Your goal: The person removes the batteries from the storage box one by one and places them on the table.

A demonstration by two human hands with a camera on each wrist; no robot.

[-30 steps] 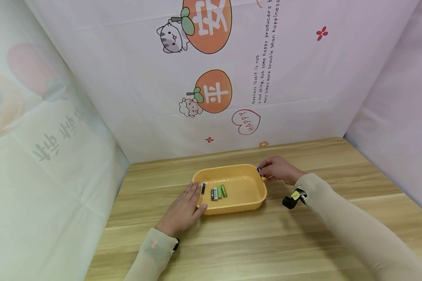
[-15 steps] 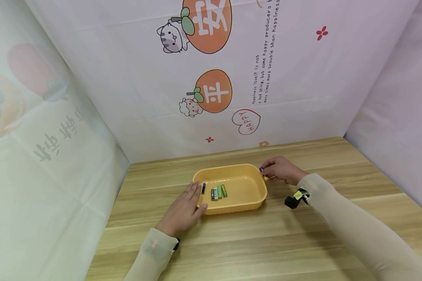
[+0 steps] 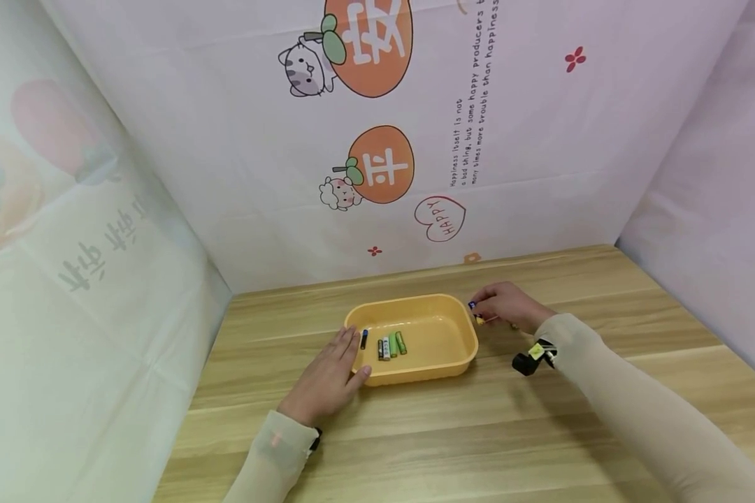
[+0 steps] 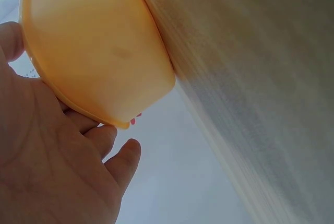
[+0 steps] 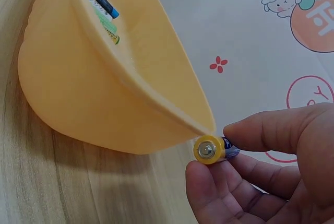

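A yellow plastic basin [image 3: 440,342] stands on the table. My left hand [image 3: 324,381] rests on its left rim, fingers stretched over the edge and thumb at the front corner. Just off the right end of the basin, my right hand [image 3: 509,306] pinches a battery [image 5: 209,150] between thumb and fingers. This battery has a yellow end with a metal tip, and a dark blue body partly hidden by the fingers. Inside the basin several batteries [image 3: 393,344] lie side by side, green, white and dark. A slim black battery [image 3: 363,339] with a blue end lies near the left fingers.
The wood-grain table [image 3: 415,447] runs to a white printed cloth [image 3: 509,140] hung behind it. More cloth hangs at the left and right sides. A black wrist camera [image 3: 528,362] sticks out below the right wrist.
My right hand has drawn slightly to the right, away from the basin's right rim, with the battery still pinched. The left hand and the batteries in the basin stay in place.
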